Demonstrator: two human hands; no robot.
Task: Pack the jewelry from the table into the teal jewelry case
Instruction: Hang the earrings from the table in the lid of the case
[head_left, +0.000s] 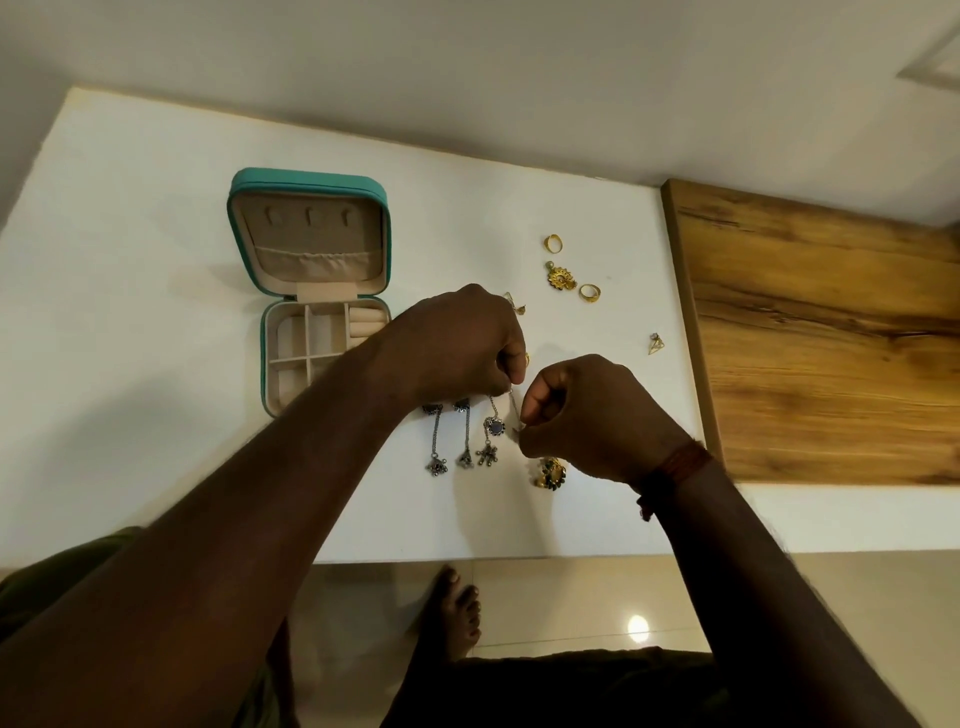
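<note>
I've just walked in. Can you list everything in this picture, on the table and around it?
teal jewelry case: one, teal outside and beige inside, open, left on the table
gold rings: two, gold, far right of the table
flower earring: one, gold, between the rings
wire earring: one, gold, near the wooden panel
chain earrings: three, silver, side by side below the left hand
silver chain: one, silver, between the hands
green ornament: one, gold and green, by the right wrist
table: one, white
wooden panel: one, brown, right of the table
foot: one, bare, on the tiled floor
left hand: pinches the silver chain
right hand: pinches the silver chain
</note>
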